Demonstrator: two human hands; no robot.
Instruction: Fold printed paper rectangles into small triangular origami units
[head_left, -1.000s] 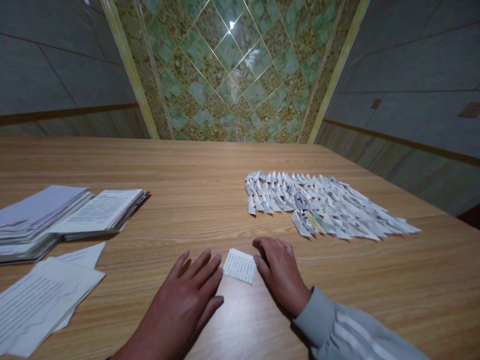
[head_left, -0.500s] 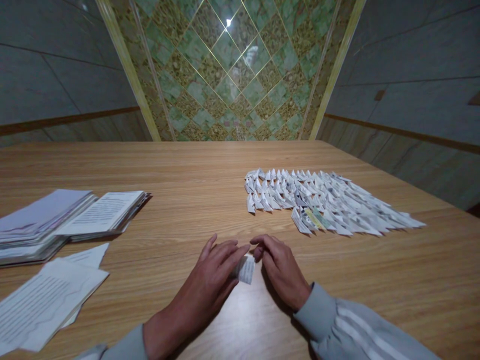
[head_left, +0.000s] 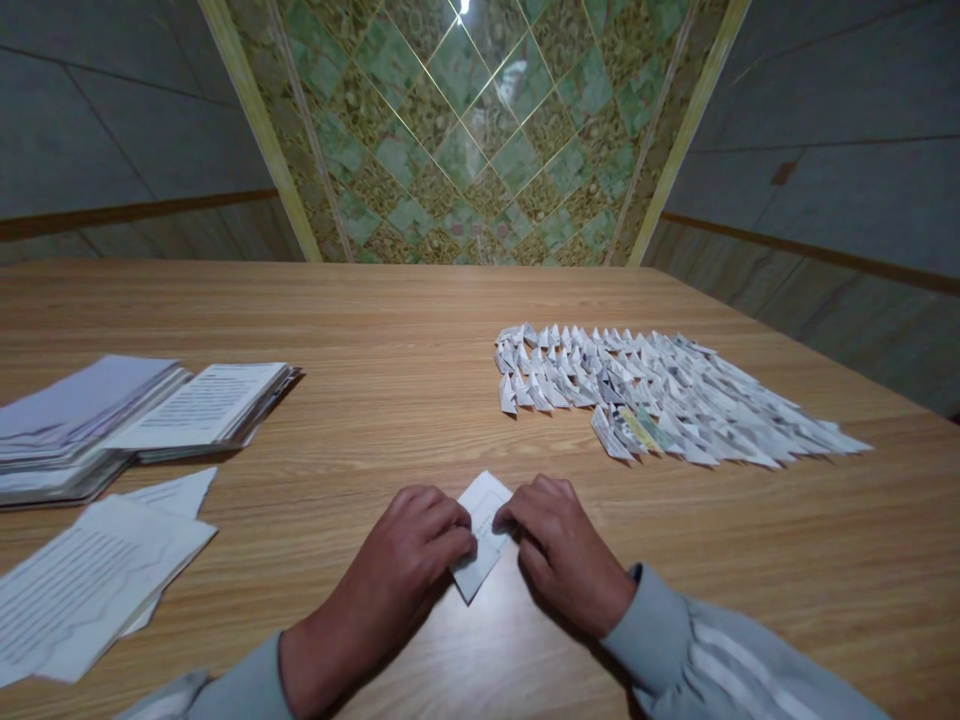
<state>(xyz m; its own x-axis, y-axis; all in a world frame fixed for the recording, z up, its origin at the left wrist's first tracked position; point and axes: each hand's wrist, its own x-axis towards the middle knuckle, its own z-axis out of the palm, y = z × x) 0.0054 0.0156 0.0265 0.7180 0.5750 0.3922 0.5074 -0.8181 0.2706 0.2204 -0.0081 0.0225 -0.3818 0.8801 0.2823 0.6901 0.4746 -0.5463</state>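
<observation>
A small folded piece of paper (head_left: 484,497) lies on the table in front of me, turned like a diamond with one corner pointing away. My left hand (head_left: 420,550) is closed on its left side, fingers curled and thumb over the paper. From the right, my right hand (head_left: 566,550) pinches the opposite edge with bent fingers. Faint lines of print show between the two hands. The fingers hide the paper's left and right corners.
Rows of small folded paper boats (head_left: 667,395) cover the right part of the wooden table (head_left: 360,330). At the left are an open stack of bound papers (head_left: 202,405) and loose written sheets (head_left: 97,570). A tiled wall (head_left: 480,150) stands beyond.
The paper, mostly covered by my left hand before, now shows as a larger diamond. My left fingers have curled from stretched out onto its edge, and my right hand has closed on the other side.
</observation>
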